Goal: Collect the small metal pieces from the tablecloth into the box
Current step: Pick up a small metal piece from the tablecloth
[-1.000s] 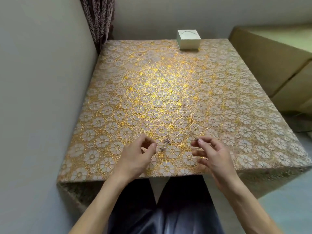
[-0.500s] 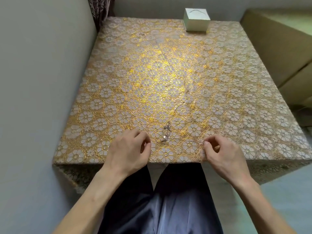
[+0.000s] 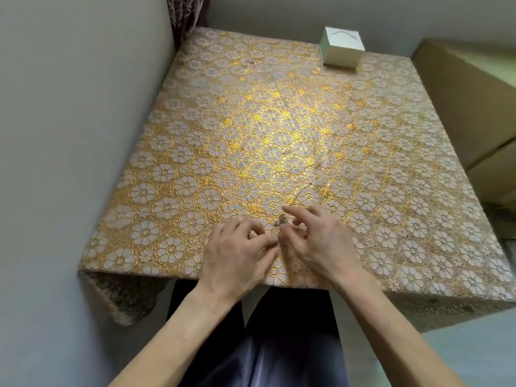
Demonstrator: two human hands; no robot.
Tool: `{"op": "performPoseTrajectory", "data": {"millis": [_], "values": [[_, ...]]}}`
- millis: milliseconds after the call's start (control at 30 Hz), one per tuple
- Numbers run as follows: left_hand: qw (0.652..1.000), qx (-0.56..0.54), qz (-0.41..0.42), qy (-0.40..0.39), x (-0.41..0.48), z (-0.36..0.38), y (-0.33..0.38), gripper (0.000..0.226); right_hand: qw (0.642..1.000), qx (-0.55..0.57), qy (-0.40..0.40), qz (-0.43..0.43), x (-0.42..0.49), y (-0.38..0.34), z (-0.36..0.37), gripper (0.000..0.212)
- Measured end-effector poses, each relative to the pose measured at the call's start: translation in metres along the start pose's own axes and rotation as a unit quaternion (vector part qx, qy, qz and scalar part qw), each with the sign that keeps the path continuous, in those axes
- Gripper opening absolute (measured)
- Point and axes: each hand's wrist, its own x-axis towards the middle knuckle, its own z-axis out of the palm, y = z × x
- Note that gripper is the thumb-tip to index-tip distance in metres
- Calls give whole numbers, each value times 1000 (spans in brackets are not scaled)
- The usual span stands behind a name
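Both hands work close together near the front edge of the table, over the gold-and-white flower-patterned tablecloth [image 3: 279, 121]. The small silvery metal pieces [image 3: 280, 220] lie on the cloth between the fingertips. The left hand [image 3: 237, 255] has its fingers curled, tips down just beside the pieces. The right hand [image 3: 321, 244] reaches in with forefinger and thumb bent around them. Whether either hand actually grips a piece is too small to tell. The small white cardboard box [image 3: 342, 51] stands at the far edge, well apart.
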Motion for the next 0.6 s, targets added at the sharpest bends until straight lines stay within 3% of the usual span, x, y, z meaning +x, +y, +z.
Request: {"op": "performPoseTrajectory", "data": {"millis": [167,367,500,600], "values": [[999,-19,7,31,0,7,-4,28,1000,10,4,-20,7,0,6,17],[996,-79,-27,-11,6,2,-7,30,998,57,2,-10,12,8,-1,11],[971,-219,-91,-42,18,-9,-6,15,985,170,-6,29,14,5,-16,14],[939,-314,-127,-60,31,-20,0,7,951,302,-12,58,15,-5,-29,12]]}}
